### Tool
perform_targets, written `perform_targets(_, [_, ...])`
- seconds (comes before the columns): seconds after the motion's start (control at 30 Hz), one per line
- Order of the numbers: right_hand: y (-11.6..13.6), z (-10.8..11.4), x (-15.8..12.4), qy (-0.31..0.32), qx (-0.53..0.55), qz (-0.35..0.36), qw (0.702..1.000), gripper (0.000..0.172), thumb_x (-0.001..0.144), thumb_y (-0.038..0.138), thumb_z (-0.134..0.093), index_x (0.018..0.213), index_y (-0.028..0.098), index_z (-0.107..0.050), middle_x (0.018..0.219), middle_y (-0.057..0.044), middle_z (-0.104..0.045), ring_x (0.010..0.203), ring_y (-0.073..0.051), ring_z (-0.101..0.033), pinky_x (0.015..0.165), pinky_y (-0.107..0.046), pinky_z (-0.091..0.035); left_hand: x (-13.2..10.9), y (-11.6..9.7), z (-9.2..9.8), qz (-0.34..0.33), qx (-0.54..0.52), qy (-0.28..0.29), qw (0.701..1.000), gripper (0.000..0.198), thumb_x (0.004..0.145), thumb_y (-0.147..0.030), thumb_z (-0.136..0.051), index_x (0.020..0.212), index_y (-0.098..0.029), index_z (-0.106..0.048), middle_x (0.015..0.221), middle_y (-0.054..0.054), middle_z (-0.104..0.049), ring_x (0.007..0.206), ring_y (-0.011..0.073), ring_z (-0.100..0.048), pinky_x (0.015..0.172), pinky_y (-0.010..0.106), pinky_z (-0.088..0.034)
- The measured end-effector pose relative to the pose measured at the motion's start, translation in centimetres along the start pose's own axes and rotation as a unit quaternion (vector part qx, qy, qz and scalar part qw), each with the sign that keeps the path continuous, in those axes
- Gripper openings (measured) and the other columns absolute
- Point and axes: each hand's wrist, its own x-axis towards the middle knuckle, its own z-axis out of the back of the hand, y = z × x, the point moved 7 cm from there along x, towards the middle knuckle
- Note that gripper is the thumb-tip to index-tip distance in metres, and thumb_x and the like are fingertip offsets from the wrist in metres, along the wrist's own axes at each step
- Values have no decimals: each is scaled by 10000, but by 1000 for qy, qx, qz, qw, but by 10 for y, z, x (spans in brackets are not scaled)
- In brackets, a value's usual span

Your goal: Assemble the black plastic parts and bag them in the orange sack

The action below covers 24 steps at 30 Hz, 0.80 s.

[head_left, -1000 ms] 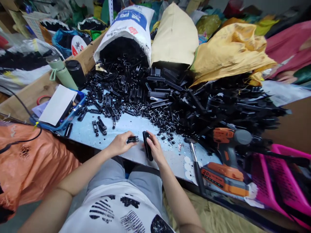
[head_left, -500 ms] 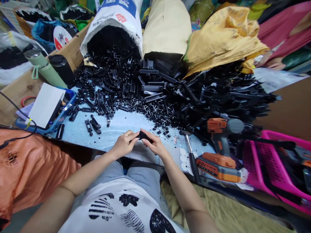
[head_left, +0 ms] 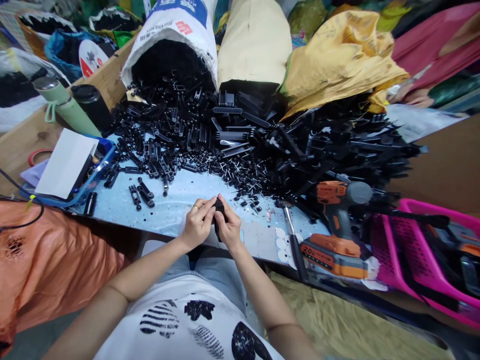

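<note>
Close to the table's front edge, my left hand [head_left: 198, 222] and my right hand [head_left: 228, 225] meet around a small black plastic part [head_left: 218, 206]. Both sets of fingers pinch it, and much of it is hidden by them; its lower end shows between the palms. Beyond my hands lies a heap of short black screws [head_left: 247, 180] with metal shanks. Several loose black plastic links [head_left: 145, 193] rest on the blue tabletop [head_left: 180, 192] to the left.
An orange cordless drill [head_left: 337, 230] and a hammer [head_left: 294, 240] lie at right, beside a pink basket [head_left: 393, 245]. Sacks spill black parts across the back, among them a white sack [head_left: 131, 60]. A green bottle [head_left: 69, 107] stands at left. Another person's hand [head_left: 418, 97] shows far right.
My right hand has moved left and turned, so the black part now points down toward me instead of lying sideways. Both hands are closer together.
</note>
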Motion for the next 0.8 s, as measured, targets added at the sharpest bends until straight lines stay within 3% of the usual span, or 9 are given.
perform_targets(0.23, [-10,-24,-11,-29,22,-37,999,521,903,469,-412,1370,237,-432,1118,-94,-626,1124,-242,-549,903,-396,-499,4,16,4,10,7,33,999,314,942,-271,-389,1149,-168,-602,958,90,-620,890,158,-581,799,310,-498])
perform_targets(0.33, [-13,-34,-4,52,-38,-16,998,492,918,454,-390,1364,252,-436,1122,-76,-629,1074,-223,-575,893,-377,-498,-11,36,5,78,40,33,996,328,941,-259,-361,1176,-169,-571,1007,99,-613,957,182,-582,848,344,-495])
perform_targets(0.4, [-13,-26,9,115,-130,18,985,480,904,455,-427,1339,256,-468,1112,-73,-634,1015,-223,-589,862,-374,-503,-24,50,9,134,102,41,985,366,923,-246,-370,1249,-156,-510,1106,135,-577,1024,219,-569,867,383,-491])
perform_targets(0.47, [-10,7,36,87,-236,55,966,471,897,440,-451,1322,243,-489,1116,-87,-629,1013,-233,-568,860,-380,-488,-32,56,8,125,178,101,971,454,869,-210,-441,1321,-165,-444,1257,165,-495,1157,278,-496,939,454,-442])
perform_targets(0.53, [-3,61,74,-31,-327,76,941,456,912,403,-424,1319,209,-490,1157,-115,-602,1067,-248,-521,904,-400,-445,-34,50,-4,39,228,217,948,532,802,-137,-493,1326,-220,-447,1360,135,-427,1280,318,-367,1039,543,-307])
perform_targets(0.57, [0,88,95,-86,-372,75,921,459,920,388,-403,1325,185,-479,1169,-131,-587,1096,-260,-495,931,-423,-413,-36,46,-12,-14,239,280,930,535,782,-100,-492,1297,-249,-479,1350,112,-450,1302,318,-336,1065,580,-229])
perform_targets(0.63, [0,128,140,-145,-455,59,877,465,927,347,-377,1329,127,-454,1154,-171,-575,1117,-292,-465,928,-475,-373,-38,38,-26,-93,257,376,885,493,782,-52,-461,1218,-268,-545,1212,89,-565,1239,292,-413,1071,617,-143])
perform_targets(0.7, [-10,151,185,-135,-528,8,838,447,912,278,-410,1295,53,-456,1097,-214,-585,1114,-316,-462,917,-511,-340,-37,35,-36,-123,292,408,856,455,805,-36,-424,1190,-235,-563,1041,92,-630,1072,258,-528,1057,606,-169])
perform_targets(0.8, [-36,167,232,-67,-579,-124,803,347,903,144,-378,1148,-64,-508,987,-249,-603,1044,-283,-523,908,-493,-322,-31,34,-41,-114,353,378,848,436,826,-34,-404,1218,-174,-533,938,112,-636,909,236,-566,958,512,-332])
